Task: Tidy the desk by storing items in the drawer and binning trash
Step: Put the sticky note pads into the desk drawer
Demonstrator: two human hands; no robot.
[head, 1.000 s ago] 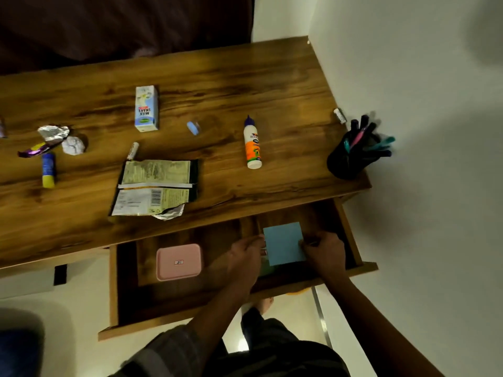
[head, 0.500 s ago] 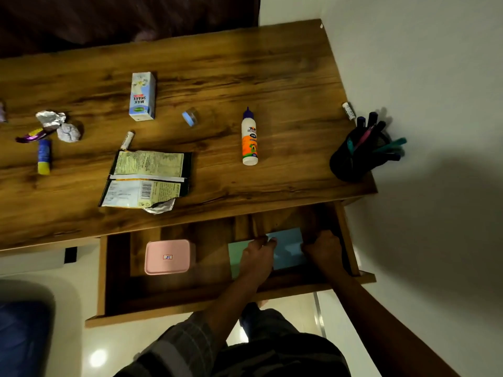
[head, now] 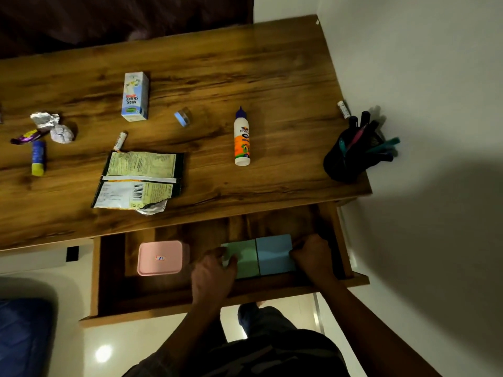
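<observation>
Briefly: risks and clearances at the open drawer

Found the drawer [head: 223, 308] pulled out under the desk's near edge, front rail nearest the body. Noted the left hand [head: 215, 270] with loosely bent fingers, tips laid on the left edge of the green pad [head: 246, 258]; saw no clamp on it. Noted the right hand [head: 313, 254] bunched against the right edge of the blue pad [head: 275, 254]; could not tell whether pinching or only pushing. Recorded both pads flat on the drawer floor, side by side and touching, just behind the front rail. Logged a pink box [head: 160, 257] to their left, apart from them.

Judged main risks:
- skewing or overlapping the pads if pushed unevenly from both sides;
- catching the right knuckles on the drawer's right wall, close beside that hand;
- bumping the desk's overhanging edge when lifting the hands out.

Saw bare drawer floor between box and green pad, and more behind the pads under the overhang.

Farther off, on the desk [head: 272, 63]: torn snack wrapper [head: 141, 180] close to the near edge, likely to slide off into the drawer if brushed. Beyond it, glue bottle [head: 242, 137] lying flat, liable to roll. Marked the pen holder [head: 351, 153] at the right corner near the wall, tippable by a careless reach. Counted foil [head: 45, 119], paper ball [head: 62, 133] and milkshake carton [head: 135, 96] as not yet binned. Left wide bare wood at the far side.
</observation>
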